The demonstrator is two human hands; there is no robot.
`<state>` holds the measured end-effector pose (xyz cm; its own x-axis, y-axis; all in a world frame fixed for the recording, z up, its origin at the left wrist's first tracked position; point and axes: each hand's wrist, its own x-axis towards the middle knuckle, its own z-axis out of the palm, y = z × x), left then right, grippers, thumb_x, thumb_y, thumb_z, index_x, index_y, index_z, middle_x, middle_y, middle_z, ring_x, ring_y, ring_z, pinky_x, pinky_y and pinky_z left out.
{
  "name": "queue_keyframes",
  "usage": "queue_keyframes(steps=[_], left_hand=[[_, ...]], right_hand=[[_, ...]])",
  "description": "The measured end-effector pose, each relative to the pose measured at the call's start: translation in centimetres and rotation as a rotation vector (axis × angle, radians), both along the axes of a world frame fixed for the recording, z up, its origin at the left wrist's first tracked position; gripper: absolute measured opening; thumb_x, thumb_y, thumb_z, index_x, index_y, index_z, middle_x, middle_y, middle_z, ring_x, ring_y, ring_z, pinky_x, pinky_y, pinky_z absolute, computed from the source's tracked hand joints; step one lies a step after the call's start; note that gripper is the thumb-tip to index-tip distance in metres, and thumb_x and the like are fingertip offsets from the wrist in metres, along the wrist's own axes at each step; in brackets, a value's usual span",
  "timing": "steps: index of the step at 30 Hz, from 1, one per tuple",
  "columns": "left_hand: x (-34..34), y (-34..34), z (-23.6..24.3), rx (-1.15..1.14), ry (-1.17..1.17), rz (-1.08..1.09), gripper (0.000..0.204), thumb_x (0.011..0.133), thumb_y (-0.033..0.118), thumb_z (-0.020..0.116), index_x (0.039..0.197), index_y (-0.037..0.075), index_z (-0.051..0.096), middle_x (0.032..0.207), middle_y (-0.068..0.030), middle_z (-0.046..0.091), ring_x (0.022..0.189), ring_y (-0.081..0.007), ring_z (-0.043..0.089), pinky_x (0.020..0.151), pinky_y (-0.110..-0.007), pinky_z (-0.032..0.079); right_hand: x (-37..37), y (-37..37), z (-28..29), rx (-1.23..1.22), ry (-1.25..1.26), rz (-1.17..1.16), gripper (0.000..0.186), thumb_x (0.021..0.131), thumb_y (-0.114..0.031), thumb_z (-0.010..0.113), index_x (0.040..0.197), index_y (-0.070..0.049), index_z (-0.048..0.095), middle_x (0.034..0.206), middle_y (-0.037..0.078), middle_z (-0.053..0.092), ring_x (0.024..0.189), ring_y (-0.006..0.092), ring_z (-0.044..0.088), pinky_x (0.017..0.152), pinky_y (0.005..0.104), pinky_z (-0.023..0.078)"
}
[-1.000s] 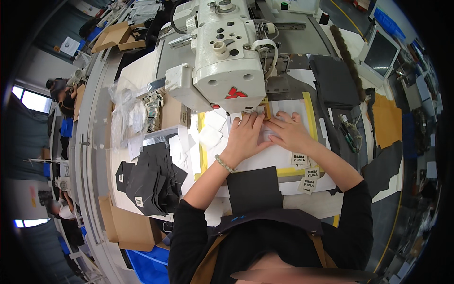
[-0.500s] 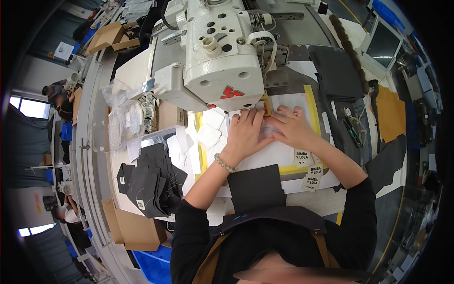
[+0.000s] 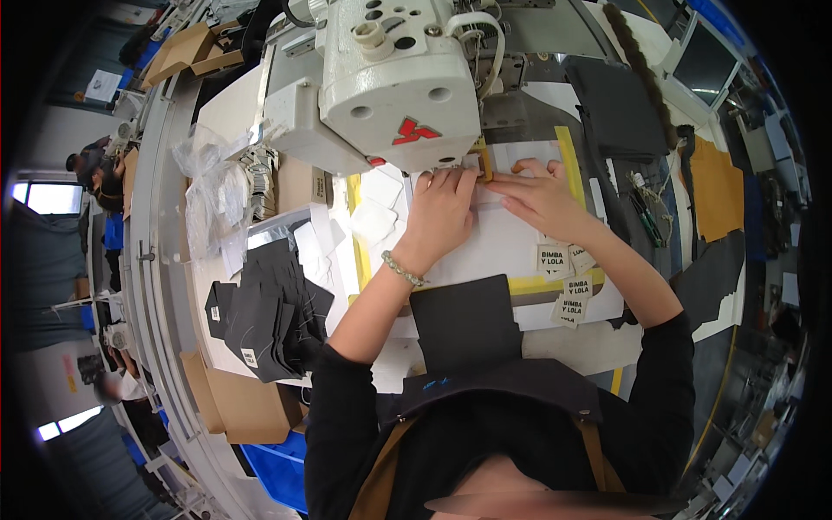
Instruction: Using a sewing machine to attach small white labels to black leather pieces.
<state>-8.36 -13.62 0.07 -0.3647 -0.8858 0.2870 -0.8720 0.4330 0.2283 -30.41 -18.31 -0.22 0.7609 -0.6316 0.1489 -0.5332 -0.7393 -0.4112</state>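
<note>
My left hand (image 3: 440,212) lies on a white work sheet (image 3: 451,260) edged with yellow tape, its fingers bent forward beneath the head of a white industrial sewing machine (image 3: 394,95). To its right, my right hand (image 3: 544,204) rests with fingers stretched toward a small yellow piece (image 3: 487,163) by the needle area. Whatever lies under the fingertips is hidden by the hands and the machine head. Small pale labels with black lettering (image 3: 553,259) lie below my right wrist. Nearest my body is a dark fabric panel (image 3: 465,316) at the table edge.
Stacked dark fabric pieces (image 3: 276,316) lie on the left, with white pieces (image 3: 374,218) and clear plastic wrapping (image 3: 204,178) beyond them. A cardboard box (image 3: 251,407) stands below. Folded dark cloth (image 3: 615,108), pens (image 3: 646,221) and mustard material (image 3: 716,195) are at right.
The two hands have drawn apart; their thumbs were close together before. My right fingers now stretch further toward the yellow piece. The whole view has shifted slightly.
</note>
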Motion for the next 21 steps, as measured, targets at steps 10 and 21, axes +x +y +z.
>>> queue_keyframes(steps=[10,21], left_hand=[[-1.3,9.3,1.6,0.257,0.249,-0.121,0.039,0.077,0.008,0.069,0.116,0.007,0.061,0.101,-0.0063,0.057,0.096,-0.024,0.054,0.081,-0.036,0.039],[-2.2,11.3,0.7,0.357,0.491,0.038,0.038,0.072,0.01,0.077,0.109,0.01,0.067,0.089,-0.0031,0.057,0.088,-0.0232,0.054,0.078,-0.035,0.038]], right_hand=[[-4.6,9.3,1.6,-0.046,0.001,-0.068,0.032,0.081,-0.024,0.07,0.112,-0.02,0.07,0.13,-0.004,0.058,0.116,0.0218,0.045,0.091,0.042,0.025],[-2.9,15.5,0.2,-0.041,-0.043,-0.239,0.033,0.076,-0.026,0.074,0.109,-0.022,0.072,0.134,-0.006,0.055,0.116,0.0213,0.046,0.091,0.0405,0.023]])
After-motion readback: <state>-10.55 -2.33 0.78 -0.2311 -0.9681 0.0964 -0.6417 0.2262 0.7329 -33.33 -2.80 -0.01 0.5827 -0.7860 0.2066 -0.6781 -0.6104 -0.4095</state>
